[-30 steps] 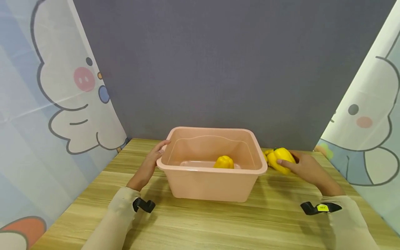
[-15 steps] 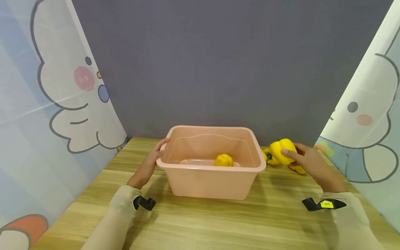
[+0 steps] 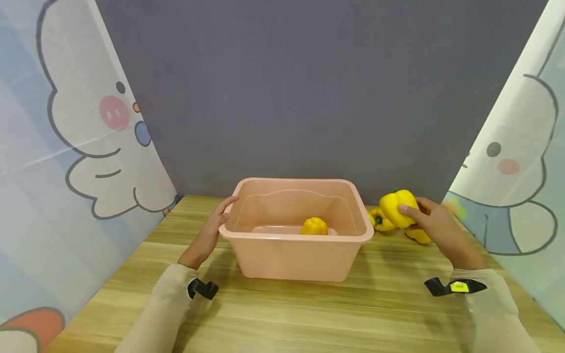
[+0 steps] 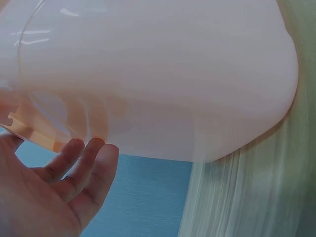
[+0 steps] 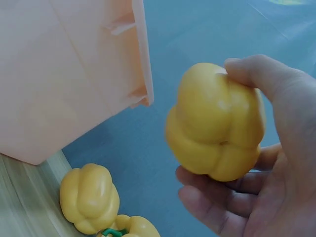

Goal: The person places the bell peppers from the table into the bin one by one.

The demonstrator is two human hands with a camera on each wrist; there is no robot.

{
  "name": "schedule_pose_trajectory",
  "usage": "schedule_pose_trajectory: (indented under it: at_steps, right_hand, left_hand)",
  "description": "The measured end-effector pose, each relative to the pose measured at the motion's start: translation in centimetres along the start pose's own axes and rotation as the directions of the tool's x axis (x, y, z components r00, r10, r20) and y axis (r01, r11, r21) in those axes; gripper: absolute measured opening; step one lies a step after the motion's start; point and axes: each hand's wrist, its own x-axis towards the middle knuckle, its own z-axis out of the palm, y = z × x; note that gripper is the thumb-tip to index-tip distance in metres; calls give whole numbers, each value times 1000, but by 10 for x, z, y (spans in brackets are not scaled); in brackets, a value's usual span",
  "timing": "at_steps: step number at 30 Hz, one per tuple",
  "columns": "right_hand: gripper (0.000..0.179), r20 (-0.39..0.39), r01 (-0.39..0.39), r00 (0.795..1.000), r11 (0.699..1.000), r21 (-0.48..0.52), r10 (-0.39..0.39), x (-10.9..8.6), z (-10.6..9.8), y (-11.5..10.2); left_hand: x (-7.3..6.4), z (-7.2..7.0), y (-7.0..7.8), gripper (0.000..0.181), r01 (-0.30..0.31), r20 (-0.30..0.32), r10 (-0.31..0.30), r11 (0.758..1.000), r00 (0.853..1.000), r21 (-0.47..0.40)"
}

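A yellow bell pepper (image 3: pixel 398 208) is held up by my right hand (image 3: pixel 437 228), above the table on the right. Its lobed underside faces the right wrist camera, with the thumb along one side and the fingers on the other. My left hand (image 3: pixel 207 238) grips the left rim of a pink plastic tub (image 3: pixel 293 257). Seen from the left wrist, several fingertips (image 4: pixel 106 155) lie against the tub's outer wall below the rim. Inside the tub sits another yellow bell pepper (image 3: pixel 314 226), partly hidden by the front rim.
More yellow bell peppers (image 3: pixel 380 220) lie on the wooden table (image 3: pixel 282 314) right of the tub, one (image 3: pixel 418 236) partly below my right hand. A dark grey panel (image 3: pixel 291 98) stands behind the tub. Patterned cloth (image 3: pixel 507 196) hangs at both sides.
My right hand has raised the yellow bell pepper up off the table, bringing other peppers beneath into view. My left hand stays on the tub's rim.
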Motion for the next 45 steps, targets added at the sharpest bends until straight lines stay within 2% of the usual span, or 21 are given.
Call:
schedule_pose_trajectory:
  at_steps: [4,12,33,39,45]
  right_hand:
    - [77,-33,30,999,999,24,-29,1,2,0]
    - [72,-79,62,995,998,13,-60,-3,6,-9]
    - [65,-103,126,987,992,14,-124,-9,19,-25]
    - [61,-111,154,983,986,58,-147,-9,22,-27]
    - [61,-114,159,982,986,41,-154,-11,25,-32]
  left_hand:
    - [-1,1,1,57,-9,-4,9,1000,1000,1]
    - [0,1,1,54,11,-17,-11,1000,1000,-3]
    - [-2,0,0,48,-14,-17,14,1000,1000,6]
    - [-2,0,1,50,-8,-13,8,1000,1000,19]
    - [-2,-1,-1,52,-18,-4,19,999,1000,41]
